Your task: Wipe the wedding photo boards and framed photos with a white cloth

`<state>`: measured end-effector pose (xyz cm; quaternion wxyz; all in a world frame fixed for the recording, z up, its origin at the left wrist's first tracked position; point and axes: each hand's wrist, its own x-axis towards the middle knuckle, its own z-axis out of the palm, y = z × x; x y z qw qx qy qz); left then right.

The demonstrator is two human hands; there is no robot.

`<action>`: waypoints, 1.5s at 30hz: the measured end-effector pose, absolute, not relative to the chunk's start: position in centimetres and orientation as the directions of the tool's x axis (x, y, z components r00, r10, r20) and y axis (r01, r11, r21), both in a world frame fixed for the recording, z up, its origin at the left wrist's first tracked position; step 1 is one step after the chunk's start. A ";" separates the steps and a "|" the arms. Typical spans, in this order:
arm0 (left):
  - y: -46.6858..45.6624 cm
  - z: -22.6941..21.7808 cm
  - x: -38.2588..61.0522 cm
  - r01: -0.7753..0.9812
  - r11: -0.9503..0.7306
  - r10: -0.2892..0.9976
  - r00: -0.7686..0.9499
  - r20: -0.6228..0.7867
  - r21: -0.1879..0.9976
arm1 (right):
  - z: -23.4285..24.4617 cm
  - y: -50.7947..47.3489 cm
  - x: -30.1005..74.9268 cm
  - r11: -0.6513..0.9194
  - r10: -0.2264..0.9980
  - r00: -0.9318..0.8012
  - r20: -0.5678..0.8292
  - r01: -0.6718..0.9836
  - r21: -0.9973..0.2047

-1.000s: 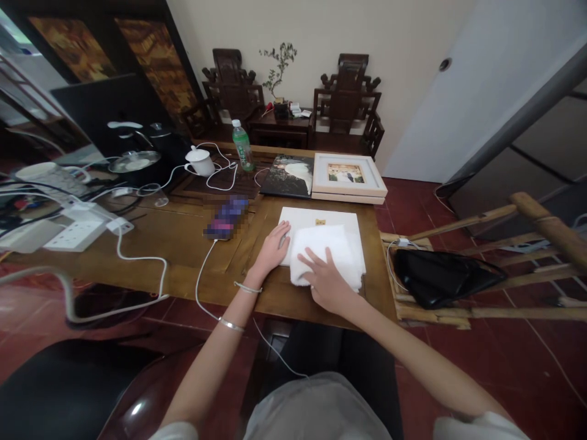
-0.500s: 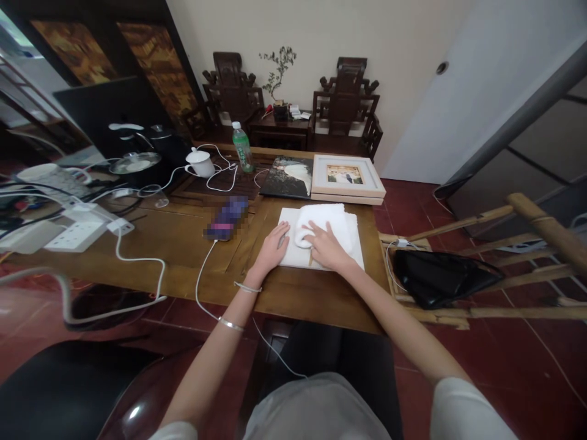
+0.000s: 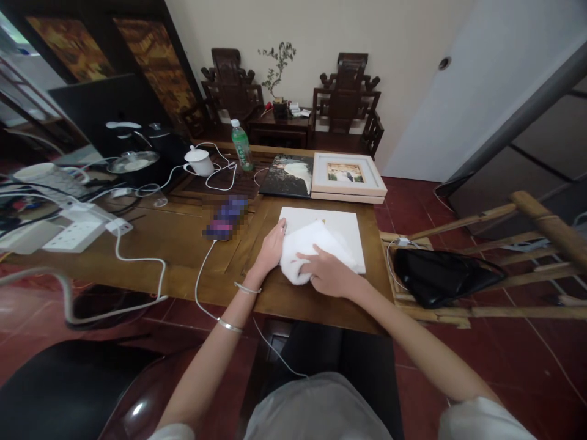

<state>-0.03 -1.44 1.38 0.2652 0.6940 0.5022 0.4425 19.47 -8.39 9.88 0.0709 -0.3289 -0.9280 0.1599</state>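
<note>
A white panel (image 3: pixel 345 221) lies flat near the table's front edge, a small tan piece showing at its middle. My left hand (image 3: pixel 270 247) rests along the panel's left edge, fingers stretched out and touching it. My right hand (image 3: pixel 328 273) is closed on a bunched white cloth (image 3: pixel 316 237), pressing it against the panel's front part. Some of the right fingers are sunk in the cloth's folds. The cloth covers the front left of the panel and overhangs its near edge.
Behind the panel lie a white picture frame (image 3: pixel 372 173) and a dark picture (image 3: pixel 285 176). Left are a charging phone (image 3: pixel 227 218), green bottle (image 3: pixel 242 146), lidded cup (image 3: pixel 199 163) and power strips (image 3: pixel 76 235) with cables. A black bag (image 3: pixel 440 275) sits right on a bamboo chair.
My right hand has drawn the cloth toward me and slightly left, uncovering the panel's far part and the tan piece's far end. My left hand stays at the left edge.
</note>
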 end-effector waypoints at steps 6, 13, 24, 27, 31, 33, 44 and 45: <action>-1.0 0.8 -0.2 0.562 -0.443 0.894 0.221 0.390 0.698 | 8.7 -2.4 19.8 0.550 0.826 -0.557 0.092 0.759 -0.348; -0.9 0.9 -0.3 0.573 -0.478 0.876 0.251 0.412 0.666 | 8.1 1.8 15.9 0.492 0.865 -0.490 0.107 0.787 -0.371; -0.8 0.3 -0.3 0.579 -0.459 0.885 0.229 0.406 0.674 | 8.0 0.3 26.6 0.286 0.958 -0.256 0.127 0.878 -0.383; -0.9 0.1 -0.2 0.590 -0.452 0.886 0.210 0.414 0.669 | 6.7 -3.2 28.5 0.347 0.937 -0.308 0.164 0.873 -0.343; -1.0 -0.1 -0.3 0.621 -0.398 0.905 0.145 0.399 0.676 | 6.4 -9.7 28.5 0.499 0.866 -0.475 0.156 0.802 -0.327; -1.1 -0.1 -0.3 0.624 -0.389 0.910 0.147 0.387 0.678 | 6.8 -12.3 28.5 0.535 0.840 -0.524 0.138 0.764 -0.360; -1.7 0.8 -0.5 0.458 -0.265 0.949 -0.033 0.315 0.848 | 6.0 -8.9 29.0 0.451 0.890 -0.421 0.172 0.762 -0.464; -1.6 1.0 -0.6 0.383 -0.241 0.958 -0.052 0.281 0.892 | 5.8 -8.5 28.8 0.452 0.890 -0.421 0.175 0.763 -0.462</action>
